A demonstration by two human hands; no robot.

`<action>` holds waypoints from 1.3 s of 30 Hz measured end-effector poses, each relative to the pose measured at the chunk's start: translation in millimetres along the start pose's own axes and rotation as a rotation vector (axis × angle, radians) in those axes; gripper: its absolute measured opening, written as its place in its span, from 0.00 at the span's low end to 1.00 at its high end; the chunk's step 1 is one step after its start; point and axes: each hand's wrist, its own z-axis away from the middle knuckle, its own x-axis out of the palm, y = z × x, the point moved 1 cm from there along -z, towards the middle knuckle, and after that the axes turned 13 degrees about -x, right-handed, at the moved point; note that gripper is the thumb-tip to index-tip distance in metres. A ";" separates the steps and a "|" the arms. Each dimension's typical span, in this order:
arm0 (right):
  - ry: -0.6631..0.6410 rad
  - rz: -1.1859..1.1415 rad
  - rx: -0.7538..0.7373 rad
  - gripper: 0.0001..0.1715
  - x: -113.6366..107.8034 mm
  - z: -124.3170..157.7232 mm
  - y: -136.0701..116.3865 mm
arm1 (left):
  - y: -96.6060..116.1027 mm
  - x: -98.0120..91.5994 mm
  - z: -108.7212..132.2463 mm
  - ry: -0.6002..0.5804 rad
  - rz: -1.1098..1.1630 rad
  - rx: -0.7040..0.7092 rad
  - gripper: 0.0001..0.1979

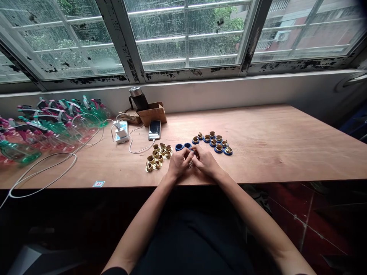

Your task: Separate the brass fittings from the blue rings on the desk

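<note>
Over the front of a plywood workbench point(266, 152), left hand point(179, 163) and right hand point(206, 161) close together, both curled and pinched on a small metal part point(190, 164), mostly hidden. Just beyond them, two blue rings point(182, 146); to the left, a loose cluster of brass fittings point(157, 156); to the right, a group of blue-based brass fittings point(213, 142).

Hands point(179, 163) hide the held part point(190, 164), seemingly metal.

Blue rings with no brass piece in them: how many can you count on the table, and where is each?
2. One blue ring and, beside it, another lie on the wooden table, just beyond the left hand. More may be hidden under the hands.
</note>
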 end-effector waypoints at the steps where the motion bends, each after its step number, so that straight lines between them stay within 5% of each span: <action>1: 0.005 0.006 -0.001 0.17 -0.4 0.0 -0.5 | 0.0 0.1 0.2 -0.004 0.009 0.002 0.14; 39: 0.226 0.020 -0.130 0.17 -0.1 -1.8 -1.9 | -9.8 2.2 -3.2 -0.023 0.163 -0.021 0.18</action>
